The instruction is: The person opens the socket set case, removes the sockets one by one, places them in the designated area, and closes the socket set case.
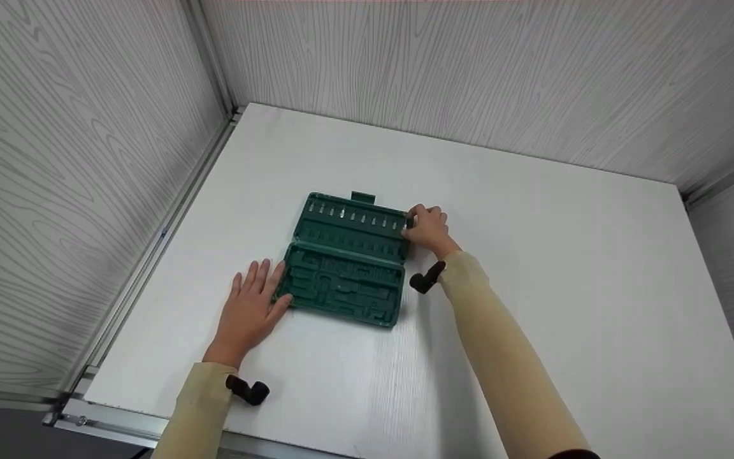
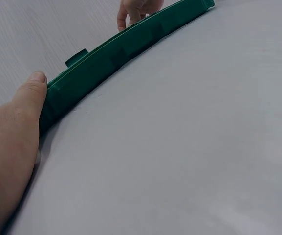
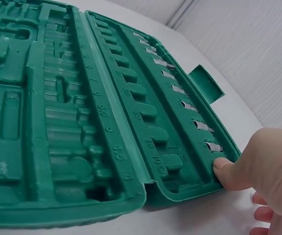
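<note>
A green plastic tool case [image 1: 345,306] lies unfolded on the white table, its moulded recesses facing up. Along the far half stands a row of several small silver screwdriver bits [image 3: 188,106]. My left hand [image 1: 249,317] rests at the case's left side, fingers extended and thumb on the near left corner. In the left wrist view, that thumb [image 2: 33,83] touches the end of the green side wall. My right hand [image 1: 429,229] grips the right end of the far half. Its thumb [image 3: 227,172] lies over the rim beside the last bit, and its index fingertip is hidden in the right wrist view.
The white table [image 1: 571,287] extends around the case. A latch tab [image 1: 363,197] sticks out from the case's far edge. Wood-patterned panels [image 1: 443,70] rise behind the table and along its sides. Black wrist mounts [image 1: 427,278] sit on both forearms.
</note>
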Demonstrator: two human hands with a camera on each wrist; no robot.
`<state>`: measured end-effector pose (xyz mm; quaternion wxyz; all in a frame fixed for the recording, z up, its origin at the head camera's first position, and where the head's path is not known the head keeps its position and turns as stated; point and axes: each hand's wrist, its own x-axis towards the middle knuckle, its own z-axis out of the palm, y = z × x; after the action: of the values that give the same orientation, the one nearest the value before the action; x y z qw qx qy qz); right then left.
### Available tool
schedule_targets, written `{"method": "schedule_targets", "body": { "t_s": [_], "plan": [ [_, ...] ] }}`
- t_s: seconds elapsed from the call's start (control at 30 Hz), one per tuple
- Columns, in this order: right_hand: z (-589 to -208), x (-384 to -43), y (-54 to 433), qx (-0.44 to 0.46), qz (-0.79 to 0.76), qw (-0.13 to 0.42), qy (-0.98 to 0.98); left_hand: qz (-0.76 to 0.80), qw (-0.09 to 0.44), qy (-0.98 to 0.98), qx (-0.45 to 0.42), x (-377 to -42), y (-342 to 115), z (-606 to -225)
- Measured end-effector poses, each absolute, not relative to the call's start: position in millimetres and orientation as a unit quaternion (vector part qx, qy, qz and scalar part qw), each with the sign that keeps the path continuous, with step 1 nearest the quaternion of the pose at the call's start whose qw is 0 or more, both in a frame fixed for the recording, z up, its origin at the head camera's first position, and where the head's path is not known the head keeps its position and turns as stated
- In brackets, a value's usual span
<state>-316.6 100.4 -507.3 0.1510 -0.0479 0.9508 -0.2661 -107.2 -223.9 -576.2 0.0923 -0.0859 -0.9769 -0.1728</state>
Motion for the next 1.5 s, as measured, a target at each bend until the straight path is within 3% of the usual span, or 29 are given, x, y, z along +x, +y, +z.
{"method": "schedule_targets", "body": {
  "t_s": [0.33,0.77,1.23,1.5],
  "plan": [
    [-508,-313,105,-0.063,-0.259,0.141,0.953,-0.168,0.078,-0.979,-0.087,-108,-221,-577],
    [-518,-305,98,-0.088,-0.266,0.030,0.959,-0.159,0.091,-0.979,-0.089,-108,-220,-578],
    [-512,-304,107,-0.057,-0.366,0.031,0.928,-0.158,0.090,-0.979,-0.089,-107,-219,-573],
    [-509,-304,122,-0.033,-0.422,0.069,0.903,-0.161,0.083,-0.980,-0.086,-106,-219,-574]
  ]
}}
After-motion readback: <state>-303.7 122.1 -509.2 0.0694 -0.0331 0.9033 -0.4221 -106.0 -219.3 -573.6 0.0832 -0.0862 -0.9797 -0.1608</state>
